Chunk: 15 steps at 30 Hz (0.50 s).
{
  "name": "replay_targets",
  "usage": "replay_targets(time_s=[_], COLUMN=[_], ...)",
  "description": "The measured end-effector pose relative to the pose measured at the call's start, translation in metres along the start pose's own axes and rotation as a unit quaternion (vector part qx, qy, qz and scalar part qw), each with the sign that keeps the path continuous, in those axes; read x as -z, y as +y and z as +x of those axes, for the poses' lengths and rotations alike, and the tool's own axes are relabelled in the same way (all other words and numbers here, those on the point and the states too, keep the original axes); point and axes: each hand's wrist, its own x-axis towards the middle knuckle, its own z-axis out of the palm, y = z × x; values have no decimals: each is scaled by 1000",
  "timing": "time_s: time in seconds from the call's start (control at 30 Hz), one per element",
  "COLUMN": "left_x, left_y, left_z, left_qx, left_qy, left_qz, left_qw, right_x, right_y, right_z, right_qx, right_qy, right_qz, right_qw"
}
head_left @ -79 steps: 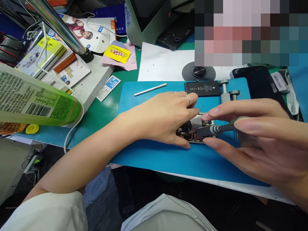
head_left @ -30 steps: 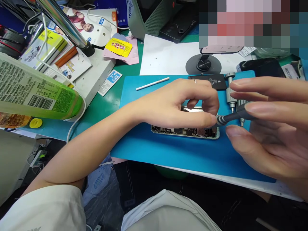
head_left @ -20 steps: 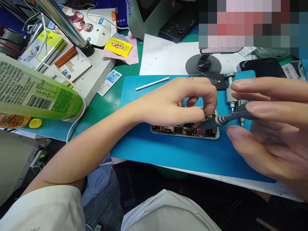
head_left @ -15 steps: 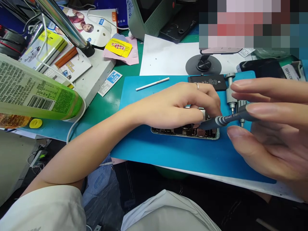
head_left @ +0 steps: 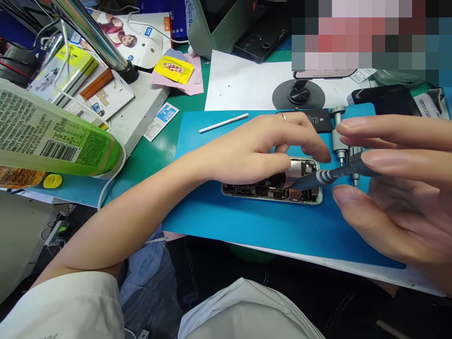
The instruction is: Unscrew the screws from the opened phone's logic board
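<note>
My left hand reaches over an opened phone, its thumb near the phone's exposed insides and its forefinger stretched out past the top edge. Thumb and forefinger are apart, with nothing visible between them. My right hand holds a dark grey screwdriver with ringed grooves, tilted down to the left. Its tip is at the lower right part of the phone's board; whether it touches is too small to tell. The palm covers much of the phone. All this is over a blue mat.
Two silver screwdrivers and a black battery lie behind my right hand. A white stick lies at the mat's back left. A green bottle leans in from the left. A round black stand is on white paper.
My left hand has drawn back slightly up and left, its forefinger lifting and straightening, so more of the phone's right end shows. My right hand and the screwdriver have barely moved.
</note>
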Motion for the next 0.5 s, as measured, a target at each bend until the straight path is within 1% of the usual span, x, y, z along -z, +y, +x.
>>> replay_targets(time_s=[0.07, 0.13, 0.2, 0.27, 0.33, 0.37, 0.5], left_x=[1, 3, 5, 7, 8, 8, 6], left_y=[1, 1, 0, -1, 1, 2, 9], left_z=[-1, -2, -5, -7, -10, -11, -15], left_qx=[-2, -5, -17, -26, -21, -16, -10], left_qy=[-10, -3, 0, -18, -41, -49, -61], left_qz=[21, 78, 161, 234, 275, 284, 300], left_qw=[1000, 997, 987, 972, 960, 957, 952], right_x=[1, 0, -2, -4, -5, -5, -3], right_y=[1, -1, -5, -9, -9, -8, 1], right_z=[-1, -1, -2, -3, -3, -4, -1], right_qx=[11, 12, -9, -46, -68, -58, 34], right_qy=[-3, 2, 10, 22, 24, 23, 5], right_qz=[1, 9, 12, 1, -9, -8, 9], right_qw=[1000, 1000, 1000, 999, 997, 998, 999])
